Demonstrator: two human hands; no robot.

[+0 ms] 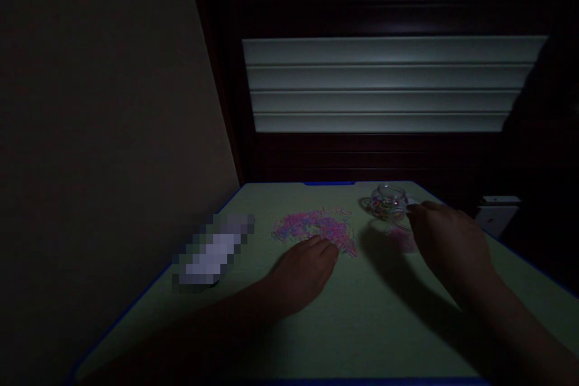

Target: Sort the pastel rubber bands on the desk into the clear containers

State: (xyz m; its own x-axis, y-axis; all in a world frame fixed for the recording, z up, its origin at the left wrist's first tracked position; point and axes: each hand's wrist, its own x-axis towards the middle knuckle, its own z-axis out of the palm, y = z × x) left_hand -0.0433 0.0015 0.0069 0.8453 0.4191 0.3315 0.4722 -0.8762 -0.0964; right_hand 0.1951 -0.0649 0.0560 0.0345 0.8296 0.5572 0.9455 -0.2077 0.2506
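Observation:
A loose pile of small pink, purple and blue pieces (296, 224) is spread on the pale green table (344, 319). My left hand (307, 268) rests at the near edge of the pile, its fingers curled; what they hold, if anything, is hidden. At the right my right hand (446, 238) is raised with fingers pinched beside a clear glass jar (389, 202), which holds multicoloured pieces. Something thin and pale shows by its fingertips, too dim to name. Under and left of that hand lies a pinkish patch or packet (401, 240).
A pixelated, whitish long object (215, 253) lies at the table's left edge. Beyond the right edge are a white box (495, 217) and a small white item on it. A wall (113, 132) stands at the left and a dark slatted panel behind the table.

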